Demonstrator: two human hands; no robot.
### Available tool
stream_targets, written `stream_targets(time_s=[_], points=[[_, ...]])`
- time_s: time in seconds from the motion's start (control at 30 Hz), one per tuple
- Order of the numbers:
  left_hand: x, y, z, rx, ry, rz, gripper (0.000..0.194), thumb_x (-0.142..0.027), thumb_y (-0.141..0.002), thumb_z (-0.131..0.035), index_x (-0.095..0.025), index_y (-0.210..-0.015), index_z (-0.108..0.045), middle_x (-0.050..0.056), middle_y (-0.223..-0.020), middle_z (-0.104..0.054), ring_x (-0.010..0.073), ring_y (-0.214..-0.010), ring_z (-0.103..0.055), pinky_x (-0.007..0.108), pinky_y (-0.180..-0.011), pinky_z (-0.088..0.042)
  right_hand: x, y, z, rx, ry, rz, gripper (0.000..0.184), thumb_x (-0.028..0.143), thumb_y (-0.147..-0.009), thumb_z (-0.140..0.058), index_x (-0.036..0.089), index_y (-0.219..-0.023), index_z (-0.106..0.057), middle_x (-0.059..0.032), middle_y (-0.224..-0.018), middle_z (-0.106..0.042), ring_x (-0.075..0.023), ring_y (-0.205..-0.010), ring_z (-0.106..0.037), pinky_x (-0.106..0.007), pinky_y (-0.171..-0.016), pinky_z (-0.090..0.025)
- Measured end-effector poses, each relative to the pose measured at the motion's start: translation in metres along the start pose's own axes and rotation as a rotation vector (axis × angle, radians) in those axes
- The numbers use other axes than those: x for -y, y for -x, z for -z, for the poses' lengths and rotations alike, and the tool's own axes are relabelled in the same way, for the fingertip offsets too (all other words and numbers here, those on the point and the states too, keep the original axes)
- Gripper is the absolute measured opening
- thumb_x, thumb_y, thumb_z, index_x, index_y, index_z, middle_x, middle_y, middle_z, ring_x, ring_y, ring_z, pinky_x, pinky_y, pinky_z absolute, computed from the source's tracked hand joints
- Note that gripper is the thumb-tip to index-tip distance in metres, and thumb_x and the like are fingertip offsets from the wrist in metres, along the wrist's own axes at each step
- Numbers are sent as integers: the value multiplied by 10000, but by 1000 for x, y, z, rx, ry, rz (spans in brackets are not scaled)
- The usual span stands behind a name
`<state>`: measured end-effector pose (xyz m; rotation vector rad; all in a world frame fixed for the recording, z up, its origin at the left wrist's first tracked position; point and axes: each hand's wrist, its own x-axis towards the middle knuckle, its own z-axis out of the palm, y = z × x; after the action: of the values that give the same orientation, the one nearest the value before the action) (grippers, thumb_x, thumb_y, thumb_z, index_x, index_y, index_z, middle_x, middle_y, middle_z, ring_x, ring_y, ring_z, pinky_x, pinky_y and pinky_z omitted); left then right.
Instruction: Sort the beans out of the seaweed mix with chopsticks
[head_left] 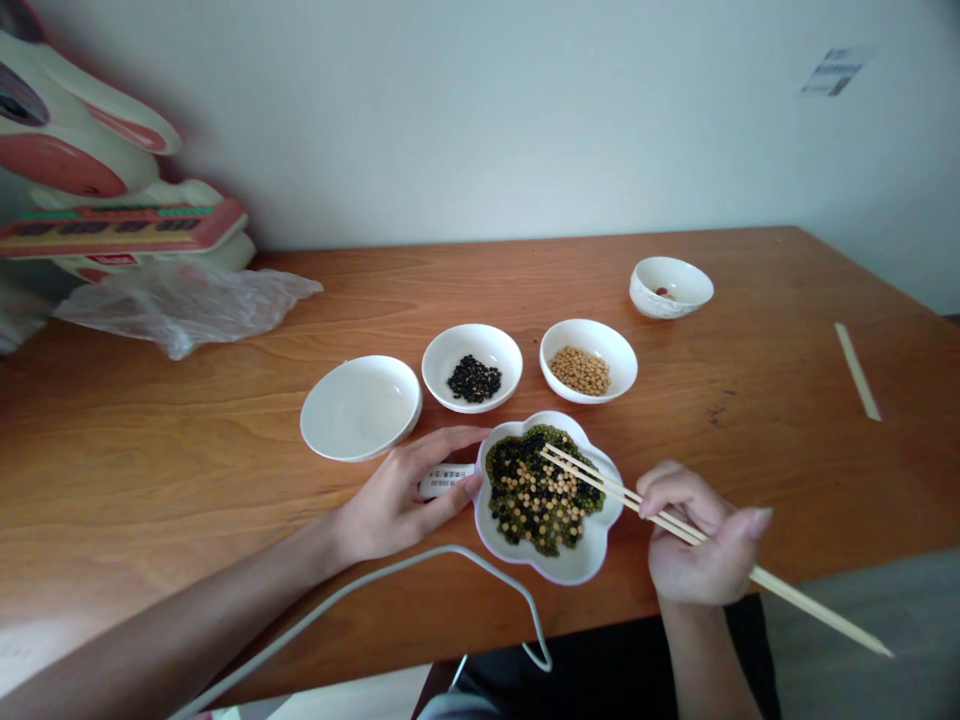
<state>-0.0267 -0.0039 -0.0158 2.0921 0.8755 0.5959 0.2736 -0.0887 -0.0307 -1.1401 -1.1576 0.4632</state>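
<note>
My left hand point(409, 492) holds the left rim of a white flower-shaped bowl point(600, 545), index finger and thumb touching it. A white label with print point(445, 481) shows between them. In that bowl lies a mix of green, black and yellow beans point(536, 490). My right hand point(694, 535) grips a pair of wooden chopsticks point(806, 603), whose tips are over the beans, close together. Whether a bean is between the tips I cannot tell. Behind stand a round bowl with black beans point(474, 379) and another with yellow soybeans point(580, 371).
A white bowl point(360, 408) without visible beans stands left. Farther back right is a small bowl point(670, 290) with a few reddish bits. A pale strip point(858, 370) lies right. Plastic bag point(187, 305) and rabbit toy point(112, 190) are back left. A white cable point(352, 583) crosses the front.
</note>
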Motion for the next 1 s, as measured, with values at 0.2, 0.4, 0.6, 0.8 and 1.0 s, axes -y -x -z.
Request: stream_targets(time_s=[0.2,0.4,0.6,0.8,1.0], points=[[-1,0,1,13,15,9,509,-344,-1043,-625,-274,-1539,-536,101,-1564,-604,277,-1354,-652,406,-1148,-559,6,-13,12,-53,-78,123,787,639,-1090,-201,217,-623,-673,-34,-527,-554,-204,-558,-536,-376,-615,-392],[-3,-1,2,31,18,19,503,-343,-1042,-624,-293,-1537,-547,87,-1539,-627,271,-1371,-639,418,-1165,-545,20,-47,15,-284,-57,343,715,716,-1039,-333,231,-631,-663,-19,-547,-526,-199,-544,-520,-366,-593,-349],[-2,0,0,22,30,33,502,-351,-1043,-624,-283,-1533,-543,99,-1538,-624,279,-1351,-652,437,-1148,-561,16,-61,5,-328,8,293,737,669,-1069,-268,233,-615,-652,-36,-548,-552,-227,-581,-546,-388,-628,-376],[-1,0,0,20,29,23,500,-348,-1046,-621,-284,-1534,-533,100,-1570,-596,276,-1376,-635,429,-1161,-549,28,-12,24,-115,129,131,799,657,-1089,-151,228,-660,-671,-41,-616,-593,-219,-659,-574,-376,-654,-411],[-2,-1,1,11,18,29,496,-361,-1037,-635,-291,-1521,-553,91,-1557,-613,279,-1358,-652,406,-1146,-560,33,12,12,-7,301,31,768,631,-1095,-150,215,-689,-651,-60,-690,-623,-203,-664,-579,-343,-569,-393]])
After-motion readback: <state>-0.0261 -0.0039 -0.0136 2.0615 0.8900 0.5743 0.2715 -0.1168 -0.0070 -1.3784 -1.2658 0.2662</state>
